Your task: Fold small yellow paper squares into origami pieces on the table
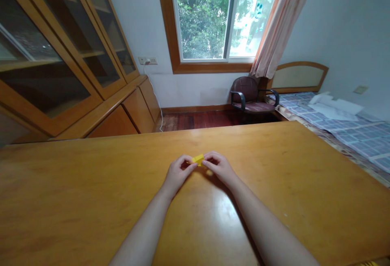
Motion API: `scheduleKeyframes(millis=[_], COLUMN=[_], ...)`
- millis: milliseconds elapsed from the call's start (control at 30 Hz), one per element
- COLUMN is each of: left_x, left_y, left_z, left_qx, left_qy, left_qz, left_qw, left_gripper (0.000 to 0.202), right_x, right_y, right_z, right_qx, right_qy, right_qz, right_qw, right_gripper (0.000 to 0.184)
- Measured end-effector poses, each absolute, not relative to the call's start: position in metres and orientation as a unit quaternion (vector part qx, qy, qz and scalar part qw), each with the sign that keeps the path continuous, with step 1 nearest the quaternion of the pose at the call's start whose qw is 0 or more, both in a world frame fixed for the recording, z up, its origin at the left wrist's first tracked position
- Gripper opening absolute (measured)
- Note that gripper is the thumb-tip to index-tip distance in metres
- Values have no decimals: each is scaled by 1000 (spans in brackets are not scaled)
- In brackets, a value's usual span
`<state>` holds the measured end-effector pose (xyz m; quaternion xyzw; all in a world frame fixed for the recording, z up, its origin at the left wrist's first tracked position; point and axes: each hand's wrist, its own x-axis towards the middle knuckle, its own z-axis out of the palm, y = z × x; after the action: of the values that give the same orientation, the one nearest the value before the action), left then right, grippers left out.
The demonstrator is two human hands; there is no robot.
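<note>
A small bright yellow block-shaped piece (pixel 198 159) is held just over the wooden table, near the middle of the head view. My left hand (pixel 180 171) pinches its left end between thumb and fingers. From the other side, my right hand (pixel 219 167) grips the right end the same way. Both hands are closed on the piece, and the fingertips cover its ends. Its exact kind is too small to make out.
The wooden table (pixel 91 201) spans the foreground. Beyond its far edge stand a dark red armchair (pixel 248 93) and, at right, a bed (pixel 344 124). A glass-fronted cabinet (pixel 112 91) lines the left wall. A white cable (pixel 155 91) hangs from a socket.
</note>
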<state>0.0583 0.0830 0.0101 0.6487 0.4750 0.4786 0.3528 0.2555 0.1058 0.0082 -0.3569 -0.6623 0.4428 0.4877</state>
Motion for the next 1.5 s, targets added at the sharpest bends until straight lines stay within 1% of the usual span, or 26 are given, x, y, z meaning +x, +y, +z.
scheduleKeyframes(millis=[233,400,567,700,833,1133,1500], left_x=[60,59,59,60,59,59,58], left_y=[84,85,85,85,84,81,82], left_z=[5,3,1,3,7,16,11], left_qx=[615,614,619,623,649,688,686], left_qy=[466,475,501,498,486,481,468], left_qz=[503,500,487,485,457,437,433], left_qw=[390,383,359,358,365,325,352], left_gripper=[21,21,19,24,26,24,27], right_x=[253,252,252,252,252,251,251], right_y=[104,104,104,104,104,104,103], right_z=[8,5,2,4,5,3,9], right_qx=[-384,-399,-402,-403,-398,-396,-390], right_qy=[-643,-616,-611,-610,-607,-604,-596], right_qz=[465,495,498,500,505,509,518], right_qw=[473,466,466,465,467,468,474], right_gripper=[14,19,23,25,24,23,23])
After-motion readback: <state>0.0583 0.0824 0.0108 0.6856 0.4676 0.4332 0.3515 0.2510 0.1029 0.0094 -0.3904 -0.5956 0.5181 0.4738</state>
